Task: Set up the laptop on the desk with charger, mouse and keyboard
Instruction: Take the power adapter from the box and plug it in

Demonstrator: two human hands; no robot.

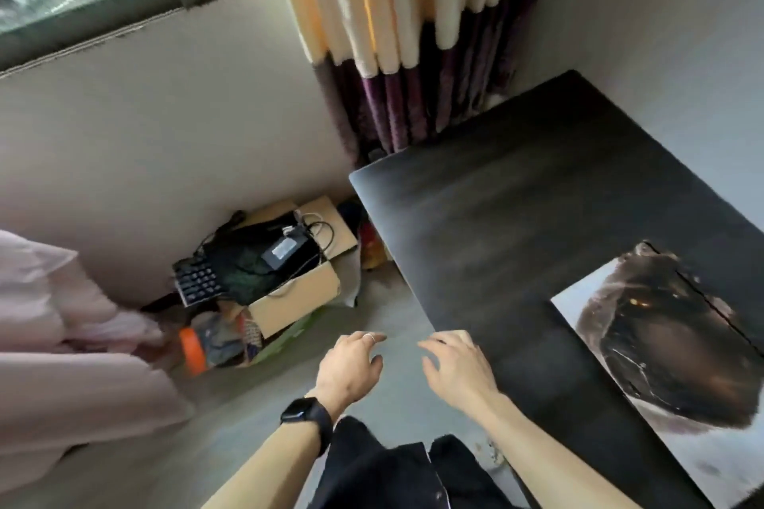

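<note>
Hovering empty, fingers relaxed, left hand (pixel 349 368) and right hand (pixel 457 370) beside matte black desk (pixel 537 219).

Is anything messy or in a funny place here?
Yes. The keyboard pokes out, tilted, over the edge of the box on the floor, and the charger lies loose on top of the pile inside. Nothing looks spilled or broken.

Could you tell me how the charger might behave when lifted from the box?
The charger is a solid brick, likely dense and rigid. Its cables loop loosely in the cardboard box, so they would probably dangle and may snag.
</note>
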